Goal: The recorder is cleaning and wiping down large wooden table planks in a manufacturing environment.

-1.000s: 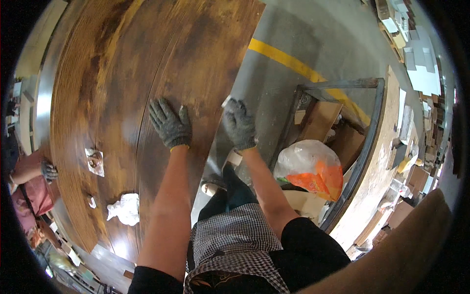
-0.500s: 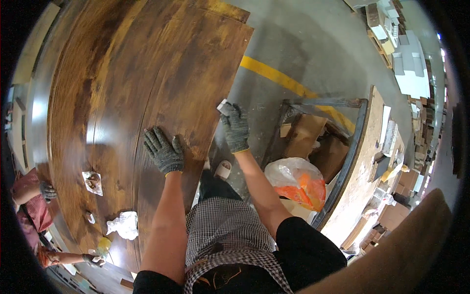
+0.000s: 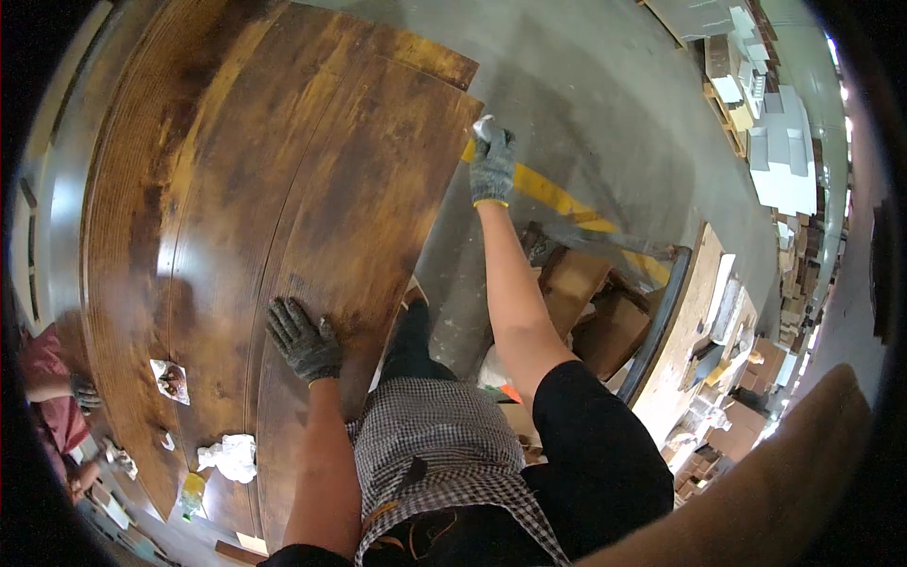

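Prob edge-wiping: grey-gloved right hand (image 3: pixel 493 168) curled round a small white pad (image 3: pixel 484 126), left hand (image 3: pixel 305 342) splayed empty, brown wooden boards (image 3: pixel 373 161) under its fingers; next stroke wants steady contact.

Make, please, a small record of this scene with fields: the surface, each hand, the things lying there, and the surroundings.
Surface: brown streaked wooden panel
Left hand: gloved, spread flat on the panel
Right hand: gloved, holding a small whitish piece by the panel's right edge, near the far corner; contact unclear
Lying on panel: crumpled white material; small white square sheet with something brown on it
Floor: grey, yellow stripe
At right: cardboard
At left: another person's red clothing
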